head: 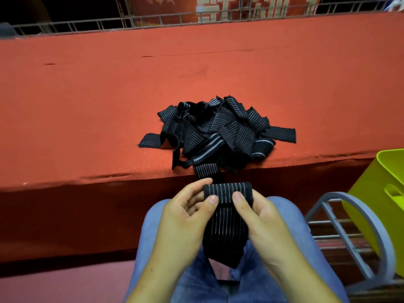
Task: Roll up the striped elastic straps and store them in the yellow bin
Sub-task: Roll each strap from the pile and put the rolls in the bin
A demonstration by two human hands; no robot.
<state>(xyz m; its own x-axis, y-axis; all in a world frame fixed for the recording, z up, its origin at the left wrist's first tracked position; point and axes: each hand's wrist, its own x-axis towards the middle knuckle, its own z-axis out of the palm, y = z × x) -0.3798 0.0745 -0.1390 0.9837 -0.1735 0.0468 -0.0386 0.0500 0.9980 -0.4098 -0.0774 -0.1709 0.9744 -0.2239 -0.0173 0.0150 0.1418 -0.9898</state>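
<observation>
— Where's the strap (227,226)?
— On your side of the pile (218,130): your left hand (185,213) and right hand (260,217) pinch its rolled end.
— Handling?
— Probably soft, springy; hold the roll's edges. Bin (371,193): right of the pile.

Yellow bin (371,193) is cut by the right edge and its inside is not visible; the grey metal frame (349,226) beside it also runs off the right and bottom edges. Right hand (262,217) shows only thumb and back, its fingers hidden behind the held striped strap (227,226); left hand (185,215) fingertips are partly tucked behind the roll, both forearms are cut at the bottom edge, and the strap's lower end drops out of sight between the jeans (153,248). Pile of straps (218,127) overlaps too much to count, the tag (194,159) on one is too small to read, and the red panels (240,7) are cropped at the top, their lettering unreadable.
</observation>
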